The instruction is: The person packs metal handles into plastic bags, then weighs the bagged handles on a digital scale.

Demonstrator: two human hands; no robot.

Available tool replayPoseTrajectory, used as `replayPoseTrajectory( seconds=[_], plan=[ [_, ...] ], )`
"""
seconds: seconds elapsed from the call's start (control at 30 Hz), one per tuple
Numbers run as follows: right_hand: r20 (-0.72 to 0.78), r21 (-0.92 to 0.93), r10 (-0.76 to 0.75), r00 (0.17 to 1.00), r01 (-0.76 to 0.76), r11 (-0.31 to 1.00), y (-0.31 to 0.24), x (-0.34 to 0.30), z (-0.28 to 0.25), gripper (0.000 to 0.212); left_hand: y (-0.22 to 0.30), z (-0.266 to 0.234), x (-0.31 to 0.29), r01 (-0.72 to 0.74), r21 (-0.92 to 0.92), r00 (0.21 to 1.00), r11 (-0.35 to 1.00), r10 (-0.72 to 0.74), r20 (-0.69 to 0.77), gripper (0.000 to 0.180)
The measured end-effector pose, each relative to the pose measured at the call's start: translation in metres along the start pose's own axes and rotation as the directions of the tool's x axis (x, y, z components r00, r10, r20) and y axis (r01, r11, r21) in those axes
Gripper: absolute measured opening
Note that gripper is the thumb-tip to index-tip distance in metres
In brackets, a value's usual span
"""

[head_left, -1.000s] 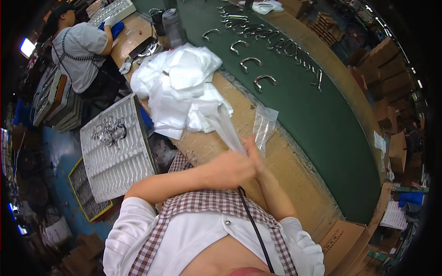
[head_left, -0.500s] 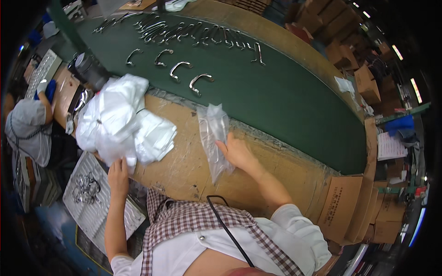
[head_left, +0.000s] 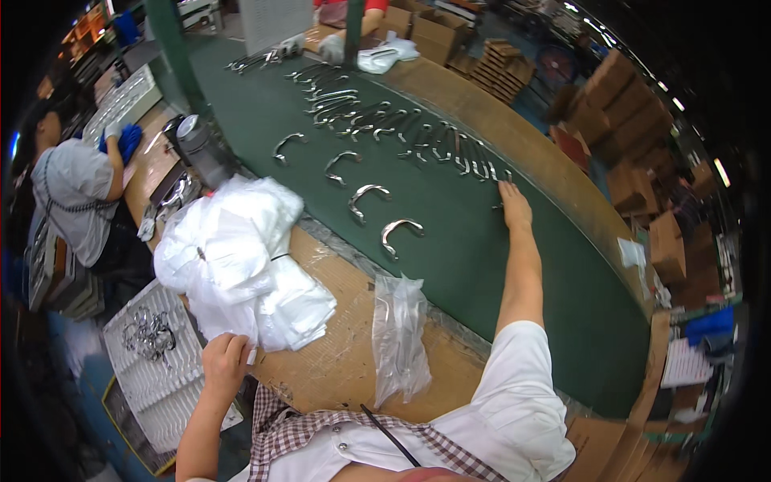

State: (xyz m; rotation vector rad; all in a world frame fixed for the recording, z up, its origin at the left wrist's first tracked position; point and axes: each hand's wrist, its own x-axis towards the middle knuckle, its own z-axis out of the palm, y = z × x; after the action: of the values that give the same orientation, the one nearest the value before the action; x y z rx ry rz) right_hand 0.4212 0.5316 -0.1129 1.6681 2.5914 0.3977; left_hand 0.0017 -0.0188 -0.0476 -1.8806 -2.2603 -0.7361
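My right hand (head_left: 516,207) is stretched out over the green belt (head_left: 474,265), its fingers closed round the nearest chrome handle (head_left: 504,178) at the right end of a long row. The hand hides most of that handle. My left hand (head_left: 226,363) pinches the lower edge of a white plastic bag (head_left: 277,309) in the big bundle on the table. Between my arms a clear plastic bag (head_left: 400,341) lies flat and untouched. Several curved chrome handles, one of them a C-shaped handle (head_left: 399,233), sit apart on the near half of the belt.
Left of my left hand is a pale ribbed tray (head_left: 165,394) with small metal parts (head_left: 149,333). A dark grey flask (head_left: 202,149) stands behind the bags. One co-worker (head_left: 76,189) sits at the left; another person's red sleeve (head_left: 373,10) shows beyond a green post (head_left: 353,32).
My right hand has let go of the clear bag and reached far out to the end of the handle row. My left hand stays at the white bags. The view has shifted.
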Motion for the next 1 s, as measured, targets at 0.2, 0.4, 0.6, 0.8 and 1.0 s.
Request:
replayPoseTrajectory(
  seconds=[0.2,0.4,0.6,0.8,1.0],
  plan=[
    [-0.110,-0.203,-0.248,0.962,0.223,0.953,-0.021,-0.036,-0.036,0.029,0.023,-0.009,0.022,-0.013,-0.175,0.997,0.985,-0.001,-0.079,0.014],
    [0.118,0.856,-0.096,0.988,-0.052,0.514,-0.108,-0.138,-0.095,0.036,0.052,0.002,0.052,0.023,-0.491,0.982,0.871,-0.111,-0.150,0.004],
    [0.171,0.938,-0.576,0.799,-0.310,-0.153,-0.240,-0.256,-0.182,0.053,0.071,0.004,0.062,0.064,-0.629,0.980,0.774,-0.167,-0.106,0.005],
    [0.090,0.985,-0.530,0.843,-0.155,-0.079,-0.294,-0.299,-0.191,0.035,0.083,-0.017,0.057,-0.013,-0.555,0.979,0.832,-0.102,-0.177,0.002],
    [0.110,0.424,-0.871,0.478,-0.816,-0.394,-0.291,-0.303,-0.164,0.039,0.110,-0.007,0.032,-0.577,-0.282,0.816,0.766,0.552,-0.170,0.009]
  ],
)
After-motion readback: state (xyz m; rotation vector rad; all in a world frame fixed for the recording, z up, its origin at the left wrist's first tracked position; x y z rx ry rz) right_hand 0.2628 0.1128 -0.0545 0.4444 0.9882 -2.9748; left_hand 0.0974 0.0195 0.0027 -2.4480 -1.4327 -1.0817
